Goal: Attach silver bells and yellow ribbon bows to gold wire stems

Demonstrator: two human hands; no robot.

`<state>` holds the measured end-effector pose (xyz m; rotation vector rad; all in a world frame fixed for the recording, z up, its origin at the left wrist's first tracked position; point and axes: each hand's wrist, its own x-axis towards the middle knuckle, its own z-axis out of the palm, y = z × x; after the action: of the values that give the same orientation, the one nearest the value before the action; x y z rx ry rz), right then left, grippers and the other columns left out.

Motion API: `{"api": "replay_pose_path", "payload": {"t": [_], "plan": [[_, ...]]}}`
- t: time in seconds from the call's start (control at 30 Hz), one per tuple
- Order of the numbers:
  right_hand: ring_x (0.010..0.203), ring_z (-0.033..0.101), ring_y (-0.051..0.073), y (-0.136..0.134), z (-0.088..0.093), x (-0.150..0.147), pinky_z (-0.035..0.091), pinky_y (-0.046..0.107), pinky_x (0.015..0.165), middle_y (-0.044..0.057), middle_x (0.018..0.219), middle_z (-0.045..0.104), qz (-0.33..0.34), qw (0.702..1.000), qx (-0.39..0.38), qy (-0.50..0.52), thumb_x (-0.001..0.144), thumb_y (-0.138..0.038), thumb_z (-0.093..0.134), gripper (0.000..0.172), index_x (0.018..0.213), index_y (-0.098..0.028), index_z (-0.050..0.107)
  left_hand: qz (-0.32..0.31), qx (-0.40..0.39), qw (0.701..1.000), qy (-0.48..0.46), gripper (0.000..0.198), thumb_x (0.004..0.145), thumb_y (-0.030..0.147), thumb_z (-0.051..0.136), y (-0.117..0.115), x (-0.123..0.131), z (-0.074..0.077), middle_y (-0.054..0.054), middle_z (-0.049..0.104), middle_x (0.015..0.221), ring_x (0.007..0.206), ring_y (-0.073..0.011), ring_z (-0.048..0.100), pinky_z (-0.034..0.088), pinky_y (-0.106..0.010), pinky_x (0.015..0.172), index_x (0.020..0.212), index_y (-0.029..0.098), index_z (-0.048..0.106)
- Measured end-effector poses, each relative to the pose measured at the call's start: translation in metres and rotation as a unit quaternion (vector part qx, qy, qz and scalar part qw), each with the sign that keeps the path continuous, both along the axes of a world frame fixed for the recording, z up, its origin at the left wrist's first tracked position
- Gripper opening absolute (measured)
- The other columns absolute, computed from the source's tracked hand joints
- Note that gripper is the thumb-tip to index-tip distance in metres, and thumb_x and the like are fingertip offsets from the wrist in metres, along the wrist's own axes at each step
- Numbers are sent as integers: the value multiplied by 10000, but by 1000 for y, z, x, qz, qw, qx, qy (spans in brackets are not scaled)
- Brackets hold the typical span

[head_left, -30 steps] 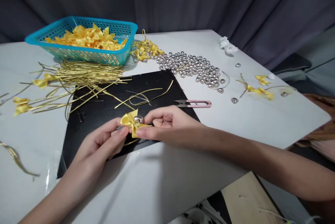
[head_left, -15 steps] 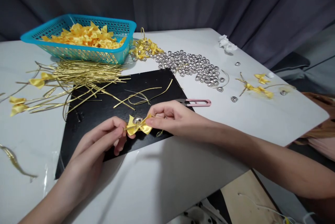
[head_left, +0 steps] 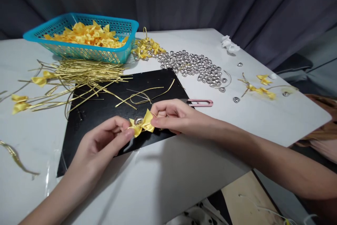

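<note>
Between my two hands is a yellow ribbon bow with a silver heart-shaped bead at its middle and a gold cord running across it. My left hand pinches the left side of the bow and cord between thumb and index finger. On the other side, my right hand is closed on the bow's right end, its thumb on the near face. Both are held just over a black board. Loose gold cords and a needle-like thin strand lie on the board behind the hands.
A blue basket of yellow bows stands at the back left. Before it lies a bundle of gold cords. Silver beads are heaped behind the board. Pink-handled thread snips lie beyond my right hand, and bow scraps farther right.
My left thumb and fingers have shifted slightly right onto the bow's left edge. The bow's right loop now stands up more, and the gold cord lies across its front.
</note>
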<state>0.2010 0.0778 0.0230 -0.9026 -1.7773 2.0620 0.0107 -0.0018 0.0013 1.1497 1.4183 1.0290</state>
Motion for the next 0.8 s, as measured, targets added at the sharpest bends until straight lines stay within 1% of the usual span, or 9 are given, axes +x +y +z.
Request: {"api": "replay_pose_path", "payload": {"t": [0.07, 0.17, 0.23, 0.37, 0.43, 0.53, 0.63, 0.73, 0.8], "plan": [[467, 261, 30, 0, -1, 0, 174, 185, 435, -89, 526, 325, 2, 1000, -6, 7, 785, -324, 648, 228, 760, -128, 533, -3, 18, 1000, 25, 174, 747, 403, 665, 1, 2, 1, 64, 433, 545, 491, -81, 323, 252, -164, 418, 674, 248, 637], [468, 270, 28, -1, -2, -1, 169, 185, 433, -86, 539, 349, 12, 999, -34, 8, 774, -313, 657, 222, 762, -135, 525, -14, 30, 998, 47, 178, 746, 403, 659, 2, 3, 2, 61, 434, 529, 473, -86, 291, 208, -192, 396, 690, 235, 656], [465, 279, 26, -2, -1, -2, 164, 185, 429, -83, 542, 374, 16, 999, -47, 6, 765, -312, 668, 229, 750, -138, 519, -18, 28, 998, 44, 192, 767, 402, 644, 2, 4, 3, 59, 435, 544, 484, -90, 280, 212, -200, 407, 694, 224, 647], [441, 287, 23, -2, 1, -1, 161, 187, 413, -82, 506, 393, -3, 999, -47, 4, 771, -329, 661, 249, 710, -138, 515, -18, -6, 1000, 8, 191, 823, 394, 608, -1, 2, 4, 60, 424, 606, 539, -98, 291, 262, -196, 464, 723, 232, 611], [411, 263, 23, -2, 0, -1, 138, 194, 399, -91, 468, 363, -13, 999, -43, 3, 780, -348, 647, 253, 708, -144, 515, -11, -15, 1000, -14, 196, 822, 405, 614, -2, 0, 4, 60, 438, 638, 555, -99, 300, 267, -199, 475, 725, 236, 596], [380, 248, 27, -1, -4, -1, 128, 192, 379, -99, 437, 330, -37, 998, -47, 11, 767, -353, 652, 253, 697, -157, 508, -3, -27, 998, -50, 219, 801, 421, 636, -2, -2, 5, 59, 425, 617, 552, -105, 298, 257, -210, 470, 705, 233, 576], [385, 208, 26, 0, -8, -3, 166, 174, 374, -106, 444, 294, -63, 992, -91, 53, 740, -310, 665, 233, 677, -159, 499, -1, -43, 996, -73, 241, 810, 408, 628, -1, -1, 6, 56, 408, 589, 556, -110, 300, 268, -217, 487, 678, 221, 552], [403, 145, 26, 0, -9, -4, 173, 166, 374, -109, 463, 246, -66, 984, -147, 76, 740, -265, 636, 208, 658, -160, 477, 5, -50, 996, -73, 247, 822, 402, 612, 0, 0, 6, 57, 382, 581, 554, -108, 284, 261, -218, 489, 677, 212, 548], [405, 130, 28, 0, -9, -3, 170, 166, 371, -108, 467, 240, -64, 981, -163, 83, 739, -229, 614, 192, 648, -163, 459, 6, -54, 997, -63, 249, 815, 422, 613, 0, 0, 5, 60, 363, 580, 550, -106, 277, 251, -220, 481, 692, 213, 558]]}}
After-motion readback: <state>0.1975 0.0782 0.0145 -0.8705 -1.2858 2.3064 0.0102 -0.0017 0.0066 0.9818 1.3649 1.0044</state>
